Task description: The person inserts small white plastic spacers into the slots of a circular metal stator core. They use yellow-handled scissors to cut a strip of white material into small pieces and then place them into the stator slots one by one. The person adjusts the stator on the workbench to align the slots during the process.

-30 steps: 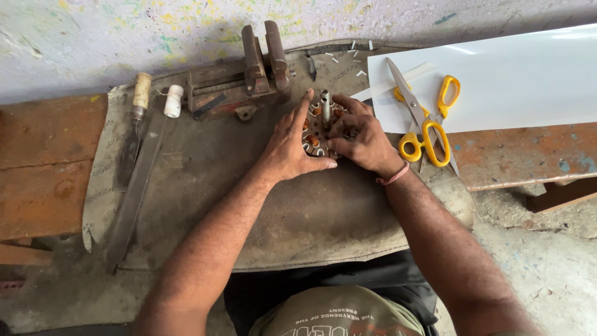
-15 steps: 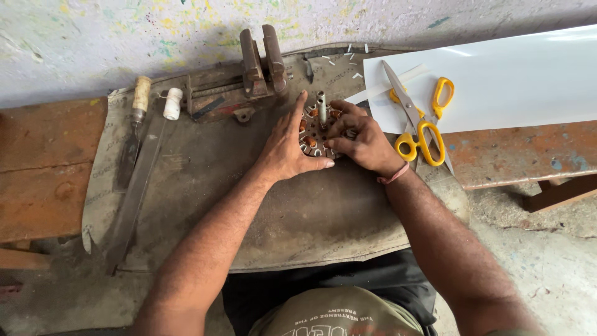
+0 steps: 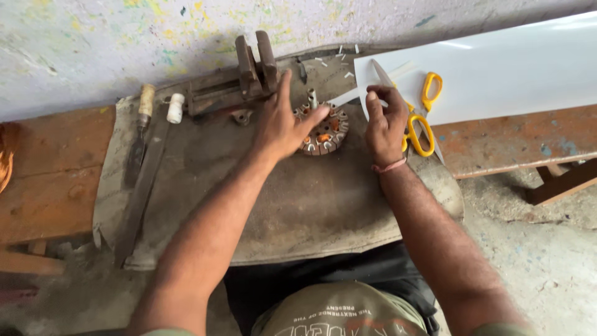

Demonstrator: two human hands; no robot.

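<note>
Taking the round slotted motor core (image 3: 323,132) in the middle of the grey cloth (image 3: 298,205) as the landmark and reading from the left: far left of it lie a file with a pale handle (image 3: 138,140) and a long flat metal bar (image 3: 142,193), then a small white spool (image 3: 176,107), and just up and left of the core stands a rusty bench vise (image 3: 239,81). The left hand (image 3: 281,124) rests on the core's left half, fingers spread and flat, pinning it rather than gripping it. The core itself is a brown ring with white paper liners standing in its slots and a short shaft rising from its centre; it sits flat on the cloth. Just right of it, the right hand (image 3: 384,124) is lifted clear, its fingertips pinched on a thin white paper strip (image 3: 348,96) whose point aims toward the core. To seat such a strip well, it seems wise to keep the core pressed still, bring the strip in line with one slot, and slide it without creasing. Further right lie yellow-handled scissors (image 3: 423,118) on a big white sheet (image 3: 497,68), with small cut white slips (image 3: 339,59) above the core.
</note>
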